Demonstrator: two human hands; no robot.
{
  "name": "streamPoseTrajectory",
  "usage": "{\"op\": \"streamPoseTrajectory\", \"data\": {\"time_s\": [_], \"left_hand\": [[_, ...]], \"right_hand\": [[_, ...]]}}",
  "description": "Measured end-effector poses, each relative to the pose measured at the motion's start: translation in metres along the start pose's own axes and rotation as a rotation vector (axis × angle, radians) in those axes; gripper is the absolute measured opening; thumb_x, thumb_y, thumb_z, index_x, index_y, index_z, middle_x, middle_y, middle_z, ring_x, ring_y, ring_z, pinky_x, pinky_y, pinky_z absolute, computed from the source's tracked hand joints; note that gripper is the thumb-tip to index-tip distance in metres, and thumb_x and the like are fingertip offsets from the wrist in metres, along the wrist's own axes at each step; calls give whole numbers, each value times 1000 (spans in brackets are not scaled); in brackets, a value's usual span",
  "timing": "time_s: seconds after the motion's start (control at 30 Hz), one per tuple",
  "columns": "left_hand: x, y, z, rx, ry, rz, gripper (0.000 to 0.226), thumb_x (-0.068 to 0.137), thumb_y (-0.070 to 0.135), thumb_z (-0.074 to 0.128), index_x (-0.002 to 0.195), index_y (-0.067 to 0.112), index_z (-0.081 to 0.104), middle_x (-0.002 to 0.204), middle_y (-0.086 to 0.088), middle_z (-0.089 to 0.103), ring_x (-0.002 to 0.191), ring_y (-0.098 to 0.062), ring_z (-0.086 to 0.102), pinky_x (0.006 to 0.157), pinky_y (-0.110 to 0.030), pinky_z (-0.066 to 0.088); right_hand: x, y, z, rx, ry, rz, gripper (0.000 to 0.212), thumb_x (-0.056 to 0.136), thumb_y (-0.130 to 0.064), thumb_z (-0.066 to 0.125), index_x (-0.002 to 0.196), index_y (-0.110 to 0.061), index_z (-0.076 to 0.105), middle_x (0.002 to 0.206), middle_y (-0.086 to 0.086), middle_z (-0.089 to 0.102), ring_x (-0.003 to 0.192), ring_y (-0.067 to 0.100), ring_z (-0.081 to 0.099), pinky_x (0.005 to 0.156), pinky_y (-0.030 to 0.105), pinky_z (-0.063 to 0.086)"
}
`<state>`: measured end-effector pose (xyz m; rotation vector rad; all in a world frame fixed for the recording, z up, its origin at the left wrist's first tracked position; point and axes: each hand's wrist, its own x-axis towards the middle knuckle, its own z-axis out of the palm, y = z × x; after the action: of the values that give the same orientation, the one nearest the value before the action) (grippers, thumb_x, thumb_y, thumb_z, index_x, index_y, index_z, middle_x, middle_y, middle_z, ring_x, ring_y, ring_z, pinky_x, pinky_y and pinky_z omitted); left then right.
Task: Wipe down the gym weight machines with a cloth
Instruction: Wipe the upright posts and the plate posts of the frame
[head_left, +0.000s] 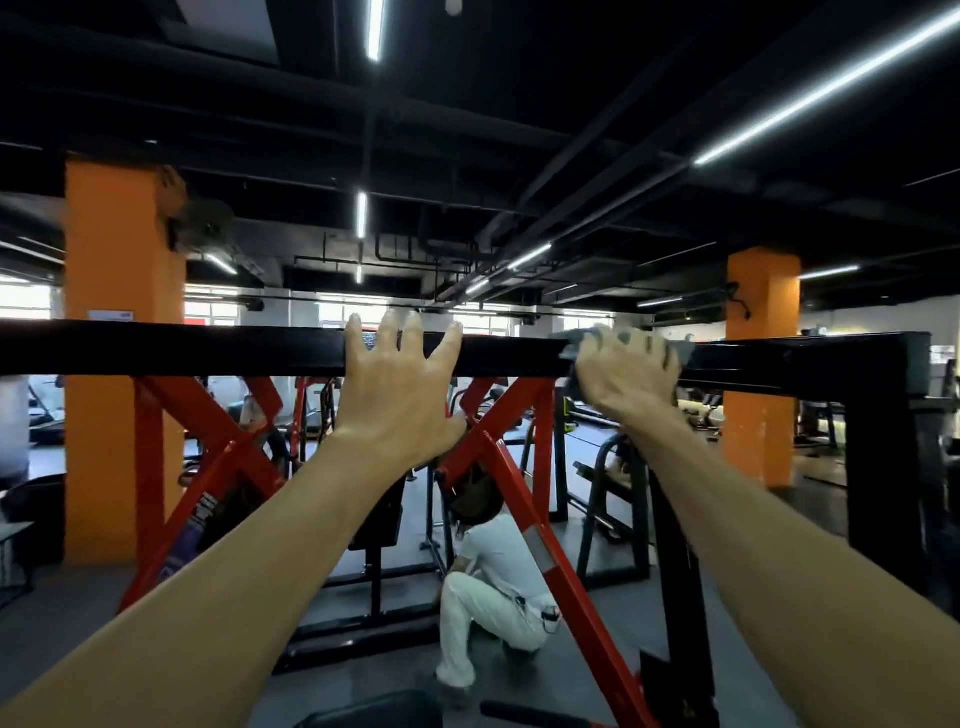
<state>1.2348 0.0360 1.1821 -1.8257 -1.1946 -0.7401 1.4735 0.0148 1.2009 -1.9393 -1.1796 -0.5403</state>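
Observation:
A black top crossbar (208, 347) of a weight machine runs across the view at head height. My left hand (397, 387) rests flat against the bar with its fingers spread and straight over the top edge. To the right, my right hand (626, 371) grips a grey cloth (574, 343) and presses it on the bar, fingers curled over it. The cloth peeks out at both sides of the hand. Red diagonal arms (498, 431) of the machine cross below the bar.
The bar meets a black upright post (878, 447) at the right. A person in white clothes (498, 587) crouches on the floor behind the machine. Orange pillars (122, 364) stand left and right, with more gym machines beyond.

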Motion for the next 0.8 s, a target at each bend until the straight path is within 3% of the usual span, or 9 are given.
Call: {"op": "streamPoseTrajectory", "data": {"time_s": [0.17, 0.27, 0.33, 0.4, 0.47, 0.53, 0.63, 0.73, 0.8], "left_hand": [[-1, 3, 2, 4, 25, -36, 91, 84, 74, 47, 159, 27, 25, 160, -20, 33, 149, -39, 27, 118, -66, 17], [-1, 5, 2, 41, 11, -39, 92, 83, 71, 54, 157, 22, 28, 159, -23, 33, 148, -41, 29, 116, -67, 20], [1, 8, 2, 62, -13, -48, 95, 84, 71, 53, 159, 19, 24, 160, -24, 31, 149, -43, 27, 116, -68, 18], [1, 10, -1, 53, -13, -65, 99, 83, 73, 50, 159, 15, 25, 160, -26, 30, 149, -44, 27, 117, -70, 16], [1, 18, -6, 47, -19, -64, 103, 85, 75, 46, 159, 7, 22, 163, -26, 24, 152, -43, 20, 119, -68, 14], [2, 29, -9, 39, -40, -1, 105, 90, 74, 39, 160, 1, 9, 166, -25, 10, 155, -40, 5, 124, -60, 9], [6, 57, -13, -22, -65, 101, 100, 96, 67, 37, 160, 3, -6, 167, -23, -3, 155, -39, -7, 126, -54, 2], [19, 102, -11, -76, -42, 179, 93, 98, 53, 43, 160, 2, -4, 167, -25, -3, 155, -40, -6, 126, -52, 2], [30, 131, -10, -66, -22, 176, 91, 96, 45, 44, 159, -3, -1, 166, -27, 1, 155, -40, -3, 126, -52, 3]], "right_hand": [[-66, -84, 17, 109, 72, -310, 52, 104, -51, 19, 149, -35, 38, 161, 9, 32, 153, 31, 14, 124, 54, 1], [-61, -63, 14, 147, 65, -435, 52, 106, -47, 17, 153, -34, 33, 160, 1, 34, 152, 24, 18, 125, 46, 6], [-40, -20, 10, 157, 55, -463, 56, 104, -48, 12, 150, -30, 38, 152, 0, 43, 145, 22, 30, 124, 45, 15], [-12, 32, 6, 166, 105, -365, 60, 99, -48, 10, 138, -24, 49, 135, 4, 54, 128, 24, 46, 116, 46, 29], [18, 85, -2, 161, 133, -218, 57, 99, -43, 15, 130, -17, 55, 129, 9, 58, 120, 25, 50, 113, 46, 34], [39, 114, -5, 179, 145, -64, 50, 103, -38, 23, 131, -15, 56, 140, 14, 54, 132, 29, 44, 118, 49, 28], [40, 90, 5, 157, 155, 58, 47, 106, -36, 26, 142, -18, 50, 154, 10, 43, 145, 27, 31, 124, 47, 16], [0, 44, 27, 93, 239, -211, 60, 101, -42, 10, 144, -22, 47, 154, 5, 45, 144, 23, 34, 123, 44, 21], [-22, 35, 35, 177, 283, -367, 55, 106, -40, 18, 151, -23, 44, 156, 1, 43, 148, 19, 31, 125, 40, 16]]}}
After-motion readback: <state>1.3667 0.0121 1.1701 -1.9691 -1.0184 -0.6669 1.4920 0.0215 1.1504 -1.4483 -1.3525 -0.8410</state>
